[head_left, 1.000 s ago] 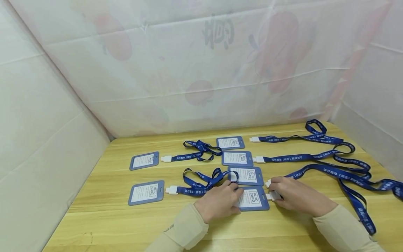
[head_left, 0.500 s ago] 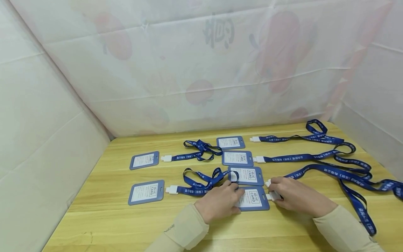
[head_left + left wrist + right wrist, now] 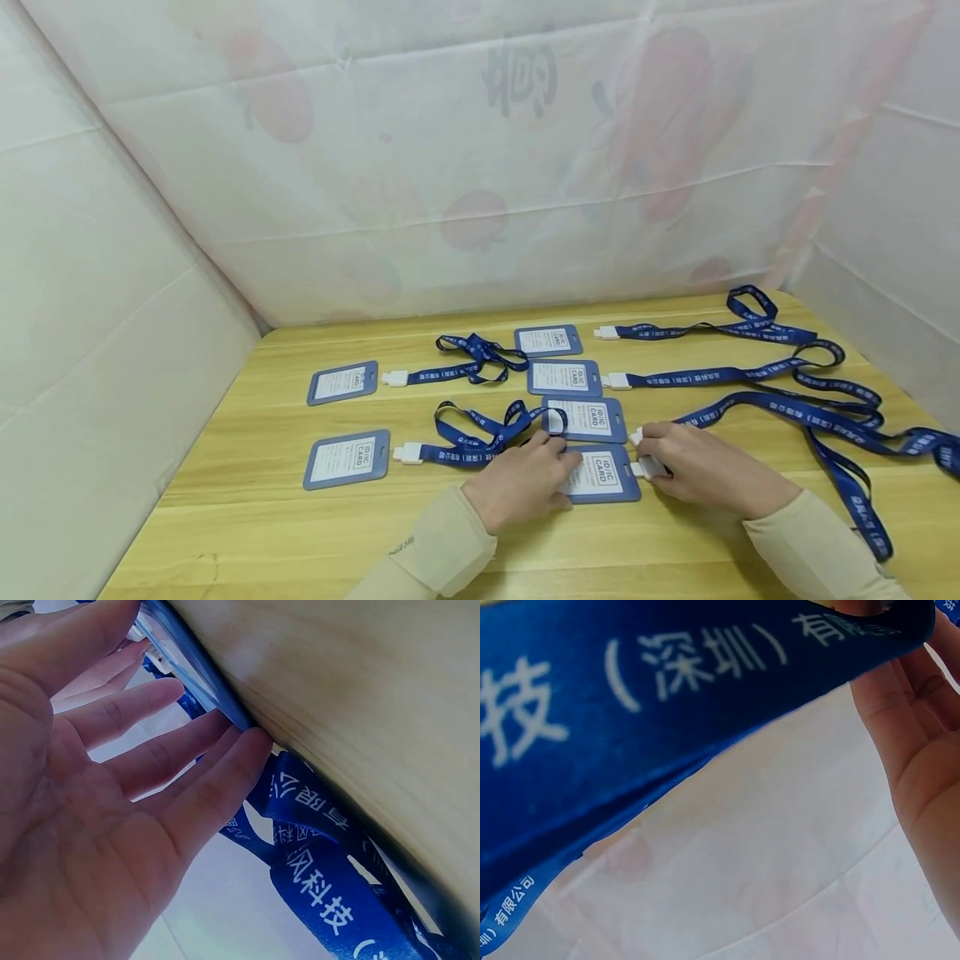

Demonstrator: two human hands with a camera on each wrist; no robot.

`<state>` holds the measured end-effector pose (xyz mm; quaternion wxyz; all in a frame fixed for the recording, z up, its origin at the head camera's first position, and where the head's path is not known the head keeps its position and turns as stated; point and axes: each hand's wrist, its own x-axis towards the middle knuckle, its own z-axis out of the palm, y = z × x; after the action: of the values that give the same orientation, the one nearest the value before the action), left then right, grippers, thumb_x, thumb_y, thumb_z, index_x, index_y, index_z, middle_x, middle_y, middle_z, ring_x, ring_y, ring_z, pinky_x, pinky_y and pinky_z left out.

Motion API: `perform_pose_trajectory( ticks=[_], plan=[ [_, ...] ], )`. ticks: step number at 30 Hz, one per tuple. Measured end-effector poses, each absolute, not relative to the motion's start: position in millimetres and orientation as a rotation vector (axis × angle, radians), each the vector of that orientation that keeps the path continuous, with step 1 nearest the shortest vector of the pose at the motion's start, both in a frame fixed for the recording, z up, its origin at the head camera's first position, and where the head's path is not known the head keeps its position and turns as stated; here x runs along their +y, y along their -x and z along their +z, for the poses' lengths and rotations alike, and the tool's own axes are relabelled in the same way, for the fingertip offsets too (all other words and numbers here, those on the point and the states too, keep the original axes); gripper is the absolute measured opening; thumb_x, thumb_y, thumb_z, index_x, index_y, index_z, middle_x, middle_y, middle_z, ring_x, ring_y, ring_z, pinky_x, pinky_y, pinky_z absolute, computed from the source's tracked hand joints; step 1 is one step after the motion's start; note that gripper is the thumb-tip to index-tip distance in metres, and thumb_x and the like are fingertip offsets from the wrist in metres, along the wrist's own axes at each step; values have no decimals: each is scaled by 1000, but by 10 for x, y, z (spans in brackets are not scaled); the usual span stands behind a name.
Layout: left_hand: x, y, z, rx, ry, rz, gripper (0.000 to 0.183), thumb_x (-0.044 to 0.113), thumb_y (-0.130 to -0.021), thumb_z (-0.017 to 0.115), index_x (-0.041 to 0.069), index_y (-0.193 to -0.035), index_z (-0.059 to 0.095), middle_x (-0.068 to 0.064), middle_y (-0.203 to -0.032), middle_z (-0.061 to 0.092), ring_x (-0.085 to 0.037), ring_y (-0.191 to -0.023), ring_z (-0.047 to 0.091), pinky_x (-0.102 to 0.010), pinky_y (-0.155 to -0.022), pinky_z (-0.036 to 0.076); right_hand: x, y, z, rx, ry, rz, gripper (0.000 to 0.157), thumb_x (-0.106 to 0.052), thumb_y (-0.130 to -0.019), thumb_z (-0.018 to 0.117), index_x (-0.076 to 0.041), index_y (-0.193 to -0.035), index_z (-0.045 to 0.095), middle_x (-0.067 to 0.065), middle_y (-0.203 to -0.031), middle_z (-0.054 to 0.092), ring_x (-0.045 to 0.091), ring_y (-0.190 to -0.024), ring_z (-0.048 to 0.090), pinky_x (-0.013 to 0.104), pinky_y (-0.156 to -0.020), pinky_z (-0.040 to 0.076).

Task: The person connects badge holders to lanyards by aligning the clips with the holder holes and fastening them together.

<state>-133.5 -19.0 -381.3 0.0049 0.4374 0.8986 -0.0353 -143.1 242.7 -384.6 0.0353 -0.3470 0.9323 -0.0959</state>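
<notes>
In the head view my left hand [image 3: 522, 482] holds the left part of the nearest blue ID card holder [image 3: 609, 473], thumb at its near edge and fingers at its far edge. The left wrist view shows those fingers against the card holder [image 3: 202, 671], with a blue lanyard [image 3: 322, 889] beside the little finger. My right hand [image 3: 720, 468] pinches the white plastic clip [image 3: 651, 468] of a lanyard just right of the holder's slotted end. A second white clip [image 3: 637, 435] sits by its index finger. A lanyard strap [image 3: 667, 712] crosses in front of the right hand [image 3: 922, 750].
Three more card holders lie behind in the same column, such as the one [image 3: 585, 418] directly beyond. Lanyards [image 3: 720, 377] stretch to the right. Two holders [image 3: 347, 460] lie on the left, each facing a clipped lanyard. A white curtain [image 3: 480, 167] rises behind the wooden table [image 3: 247, 542].
</notes>
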Motion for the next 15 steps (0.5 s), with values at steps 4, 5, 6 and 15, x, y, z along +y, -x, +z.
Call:
perform_pose_trajectory(
  ticks=[4,5,6,15],
  plan=[
    [-191,1336,-3810,2814,-1377,-101,52,45,-89,75,16,-131,65,-2,-127,65,-14,-115,59,-26,-103,46,2424,1433,-3850,2866,1062,-291,26,-9,-76,88,-7,-98,77,8,-99,69,17,-80,64,37,-71,60],
    [-190,1337,-3808,2812,-1377,-98,52,45,-89,76,16,-131,65,-2,-127,65,-13,-116,58,-26,-103,46,2423,1434,-3849,2865,1060,-290,26,-9,-76,88,-7,-98,76,8,-99,69,17,-80,64,37,-71,60],
    [-190,1337,-3806,2811,-1375,-96,52,44,-89,76,16,-131,65,-1,-128,65,-13,-116,58,-26,-103,46,2420,1434,-3850,2864,1057,-290,25,-9,-76,88,-7,-98,76,8,-99,69,16,-80,64,37,-71,60],
    [-190,1336,-3797,2811,-1369,-105,52,44,-90,75,17,-133,64,-1,-129,64,-14,-118,58,-27,-105,45,2402,1437,-3852,2863,1067,-274,26,-10,-76,89,-5,-99,76,11,-101,69,22,-84,68,37,-71,60]
  ],
)
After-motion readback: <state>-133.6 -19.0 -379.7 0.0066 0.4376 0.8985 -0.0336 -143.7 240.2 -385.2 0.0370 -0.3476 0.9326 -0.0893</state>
